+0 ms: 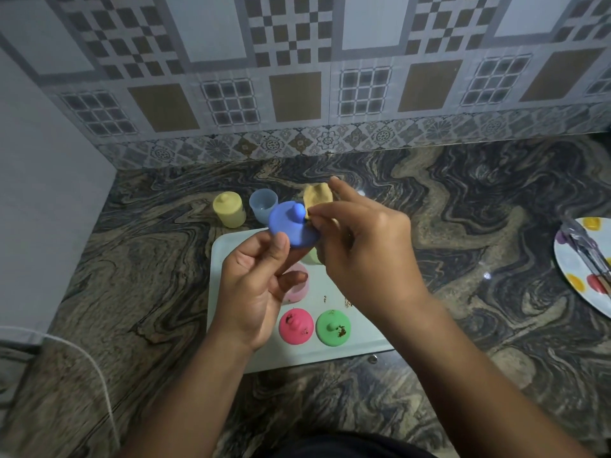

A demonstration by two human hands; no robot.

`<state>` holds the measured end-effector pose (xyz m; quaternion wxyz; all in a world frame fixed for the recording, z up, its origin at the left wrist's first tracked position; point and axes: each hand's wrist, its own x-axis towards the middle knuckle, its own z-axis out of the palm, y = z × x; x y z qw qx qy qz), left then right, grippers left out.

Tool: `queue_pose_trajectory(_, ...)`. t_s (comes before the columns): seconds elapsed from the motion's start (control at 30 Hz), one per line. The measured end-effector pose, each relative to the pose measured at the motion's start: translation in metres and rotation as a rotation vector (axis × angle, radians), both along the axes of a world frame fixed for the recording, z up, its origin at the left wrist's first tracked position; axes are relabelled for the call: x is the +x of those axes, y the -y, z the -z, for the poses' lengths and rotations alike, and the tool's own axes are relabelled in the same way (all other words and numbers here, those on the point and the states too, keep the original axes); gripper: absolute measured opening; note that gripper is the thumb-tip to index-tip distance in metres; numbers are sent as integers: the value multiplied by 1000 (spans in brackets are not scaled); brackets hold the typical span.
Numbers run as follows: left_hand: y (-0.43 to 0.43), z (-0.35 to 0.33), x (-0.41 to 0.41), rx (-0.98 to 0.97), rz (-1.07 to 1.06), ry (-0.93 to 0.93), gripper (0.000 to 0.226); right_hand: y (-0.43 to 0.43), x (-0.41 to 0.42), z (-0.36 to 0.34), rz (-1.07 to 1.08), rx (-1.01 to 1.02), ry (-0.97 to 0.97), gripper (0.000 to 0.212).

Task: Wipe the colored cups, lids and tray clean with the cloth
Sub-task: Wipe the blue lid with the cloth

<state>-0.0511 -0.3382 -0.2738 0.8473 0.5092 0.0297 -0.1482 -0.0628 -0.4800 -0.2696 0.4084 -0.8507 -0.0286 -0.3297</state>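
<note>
My left hand [254, 289] pinches the edge of a blue lid [291, 226] and holds it up above the white tray [224, 256]. My right hand [367, 249] grips a yellowish cloth [317, 198] pressed against the lid's knob. On the tray lie a pink lid [296, 326] and a green lid [333, 327], both with brown specks, and a pink cup [297, 289] partly hidden by my left hand. A pale green cup [312, 257] peeks out under my hands. Behind the tray stand a yellow cup with its lid on [229, 209] and a light blue cup [263, 201].
A plate with colored dots [582, 266] lies at the right edge of the marble counter, with metal tongs [585, 249] on it. A white cable [99, 375] runs along the left front. Brown crumbs dot the tray near its right side. The tiled wall stands behind.
</note>
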Motion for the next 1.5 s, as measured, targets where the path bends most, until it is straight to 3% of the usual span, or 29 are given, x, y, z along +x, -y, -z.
queue_pose_trajectory(0.13,-3,5,5,22,-7,1,7,-3,8,1,-12,-36,-29,20)
queue_pose_trajectory(0.33,-8,5,13,-37,-31,-1,16,-6,11,-1,-92,-16,-27,14)
queue_pose_trajectory(0.53,-16,-1,24,-158,-57,-70,31,-7,-6,5,-114,290,-142,16)
queue_pose_trajectory(0.73,-15,-7,20,-176,10,-41,32,-2,-3,-1,-115,29,-58,40)
queue_pose_trajectory(0.93,-15,-3,19,-143,-19,-38,30,7,-1,-2,-104,31,-8,25)
queue_pose_trajectory(1.1,-12,-6,14,-93,18,-17,43,1,0,-4,-158,-61,-13,16)
queue_pose_trajectory(1.37,-11,-7,9,-65,-3,-24,16,-5,-3,0,-144,-68,-97,32)
queue_pose_trajectory(1.5,-11,-8,10,-36,-1,-17,15,-4,6,0,-112,-17,-143,25)
